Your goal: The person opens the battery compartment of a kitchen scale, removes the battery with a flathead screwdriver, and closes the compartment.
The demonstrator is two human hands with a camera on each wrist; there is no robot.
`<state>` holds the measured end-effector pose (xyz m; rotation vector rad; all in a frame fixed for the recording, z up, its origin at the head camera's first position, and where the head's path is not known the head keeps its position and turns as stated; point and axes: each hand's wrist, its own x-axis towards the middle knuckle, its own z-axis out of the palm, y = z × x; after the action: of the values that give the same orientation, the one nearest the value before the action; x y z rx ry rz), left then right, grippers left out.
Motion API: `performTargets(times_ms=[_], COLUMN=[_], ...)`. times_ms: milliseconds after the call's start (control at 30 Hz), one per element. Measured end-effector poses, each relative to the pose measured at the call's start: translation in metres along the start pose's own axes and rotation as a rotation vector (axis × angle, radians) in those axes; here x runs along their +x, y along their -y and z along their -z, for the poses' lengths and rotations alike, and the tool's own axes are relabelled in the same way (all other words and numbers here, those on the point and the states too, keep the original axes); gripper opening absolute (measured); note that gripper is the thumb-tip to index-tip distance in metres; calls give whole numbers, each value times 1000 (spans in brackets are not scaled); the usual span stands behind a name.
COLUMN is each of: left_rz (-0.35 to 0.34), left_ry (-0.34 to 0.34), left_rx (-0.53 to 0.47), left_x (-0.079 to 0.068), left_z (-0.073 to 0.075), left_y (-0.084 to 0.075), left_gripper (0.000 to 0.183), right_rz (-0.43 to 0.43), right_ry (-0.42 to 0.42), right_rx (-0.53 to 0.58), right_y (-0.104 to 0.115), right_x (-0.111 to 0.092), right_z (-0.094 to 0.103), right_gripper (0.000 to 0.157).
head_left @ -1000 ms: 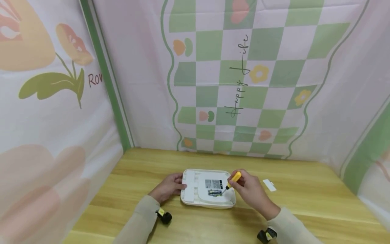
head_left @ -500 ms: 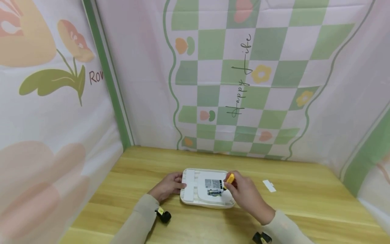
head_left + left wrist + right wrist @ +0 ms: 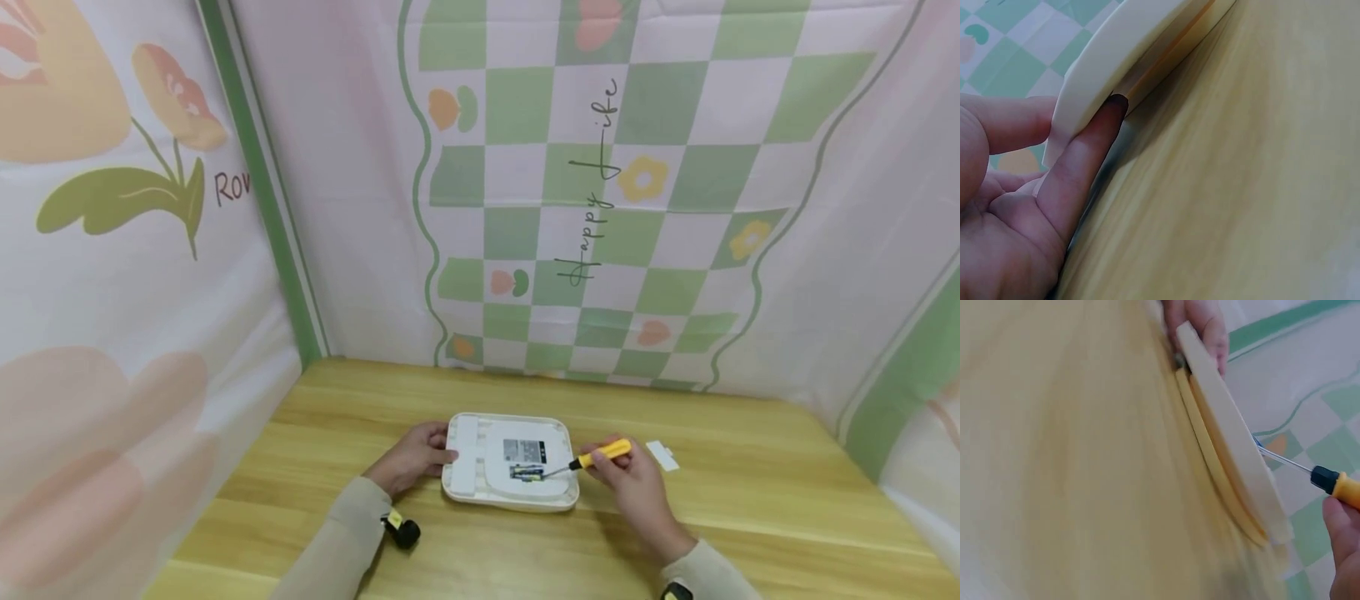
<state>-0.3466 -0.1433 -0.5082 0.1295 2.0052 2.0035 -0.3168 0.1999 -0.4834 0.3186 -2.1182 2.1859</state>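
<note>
A white rounded-rectangular device [image 3: 468,462], possibly a kitchen scale, lies with its labelled underside up. Batteries [image 3: 527,473] sit in its uncovered compartment, just below a grey and black label [image 3: 525,452]. My left hand [image 3: 411,457] pinches the device's left edge; the left wrist view shows fingers on both sides of its rim [image 3: 1110,50]. From the right, my right hand [image 3: 637,492] grips a screwdriver [image 3: 603,452] by its yellow handle. Its metal shaft slants low over the device, the tip at the right end of the batteries; whether it touches them cannot be told.
A small white battery cover [image 3: 662,455] lies on the wooden table [image 3: 465,558], right of the device and behind my right hand. Printed fabric [image 3: 360,250] hangs along the table's back and sides.
My right hand first moved in over the device, then drew back to the right. The screwdriver has tipped from steep to nearly flat. The left hand holds the same spot.
</note>
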Motion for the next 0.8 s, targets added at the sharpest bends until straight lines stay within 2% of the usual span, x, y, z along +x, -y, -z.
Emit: performTargets(times_ms=[200,333,467,800], left_rz=[14,21,19,22], left_ry=[-33,-47,-42,-56], left_rx=[21,32,21,1], left_x=[0,-2,-4,-1], left_z=[0,-1,-3,-2], left_y=[-2,-2,0,1], left_gripper=[53,53,54,55], right_rz=[-79,-126,-168,-95], right_ry=[-48,-60,-71,-53], right_rx=[177,252,281,291], right_y=[-11,-15,-16,-15], right_x=[-1,-3,-6,-3], right_z=[4,6,7,7], right_gripper=[44,40,37,40])
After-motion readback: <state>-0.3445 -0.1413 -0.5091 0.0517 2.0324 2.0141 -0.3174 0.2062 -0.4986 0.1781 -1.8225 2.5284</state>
